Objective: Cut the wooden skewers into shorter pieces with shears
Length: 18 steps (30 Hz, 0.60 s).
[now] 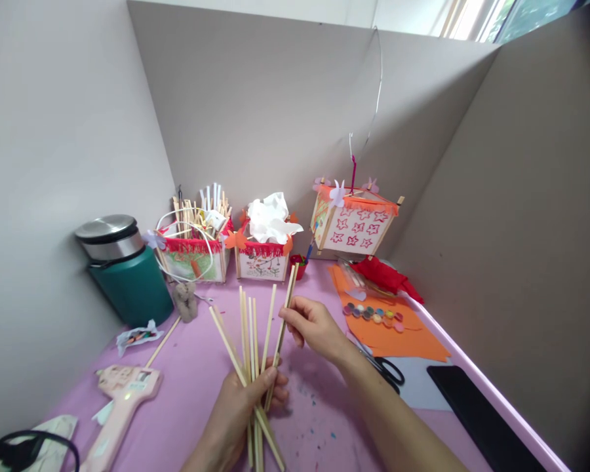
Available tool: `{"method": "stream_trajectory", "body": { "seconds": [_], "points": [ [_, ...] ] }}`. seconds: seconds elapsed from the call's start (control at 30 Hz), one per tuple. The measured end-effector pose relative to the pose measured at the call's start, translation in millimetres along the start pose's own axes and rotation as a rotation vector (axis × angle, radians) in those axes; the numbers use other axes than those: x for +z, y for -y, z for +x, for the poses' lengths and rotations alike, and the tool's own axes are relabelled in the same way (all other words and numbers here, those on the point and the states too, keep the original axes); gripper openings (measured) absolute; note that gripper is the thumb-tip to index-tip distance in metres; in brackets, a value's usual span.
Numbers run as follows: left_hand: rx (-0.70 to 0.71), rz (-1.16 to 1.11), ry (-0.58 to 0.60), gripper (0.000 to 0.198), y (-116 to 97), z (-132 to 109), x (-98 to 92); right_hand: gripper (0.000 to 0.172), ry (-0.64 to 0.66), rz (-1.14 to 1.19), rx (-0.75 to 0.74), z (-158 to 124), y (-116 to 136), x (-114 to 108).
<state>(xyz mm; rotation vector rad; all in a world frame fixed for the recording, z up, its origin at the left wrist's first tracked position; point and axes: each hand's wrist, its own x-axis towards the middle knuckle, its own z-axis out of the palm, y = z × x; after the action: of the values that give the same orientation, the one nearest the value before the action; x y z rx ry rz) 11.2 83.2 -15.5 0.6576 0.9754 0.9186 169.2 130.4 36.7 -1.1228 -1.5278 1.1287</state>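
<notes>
My left hand (243, 403) is closed round a loose bundle of thin wooden sticks (250, 334), which fan out upward and poke out below the palm. Just to the right, my right hand (312, 324) pinches a stick (287, 301) near its upper part between thumb and fingers. Two pale tips show at the top there, close together. The lower part of that stick passes by the fingertips of my left hand. My left palm hides the middle of the bundle.
At left lie a pink glue gun (125, 400) and a teal bottle (130, 282). Decorated paper boxes (263, 265) stand behind; a paper lantern (356, 226) hangs from a wire. Scissors (391, 373), a paint strip (373, 314), orange paper (417, 334) and a black flat object (476, 413) lie right.
</notes>
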Motion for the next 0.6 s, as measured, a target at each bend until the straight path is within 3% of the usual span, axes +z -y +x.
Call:
{"method": "stream_trajectory", "body": {
  "seconds": [0.13, 0.23, 0.33, 0.6],
  "points": [
    [0.055, -0.017, 0.014, 0.043, -1, 2, -3.5, 0.028, -0.079, -0.218, -0.117, -11, 26, 1],
    [0.075, -0.026, -0.104, 0.038, -2, 7, -8.0, 0.027, -0.181, -0.404, -0.224, -14, 33, -2],
    [0.095, -0.08, -0.215, 0.036, -3, 10, -10.7, 0.025, -0.172, -0.466, -0.261, -9, 25, -5],
    [0.054, -0.112, -0.059, 0.045, -4, 7, -7.9, 0.015, -0.039, -0.512, -0.238, 2, -9, -1]
  ]
}}
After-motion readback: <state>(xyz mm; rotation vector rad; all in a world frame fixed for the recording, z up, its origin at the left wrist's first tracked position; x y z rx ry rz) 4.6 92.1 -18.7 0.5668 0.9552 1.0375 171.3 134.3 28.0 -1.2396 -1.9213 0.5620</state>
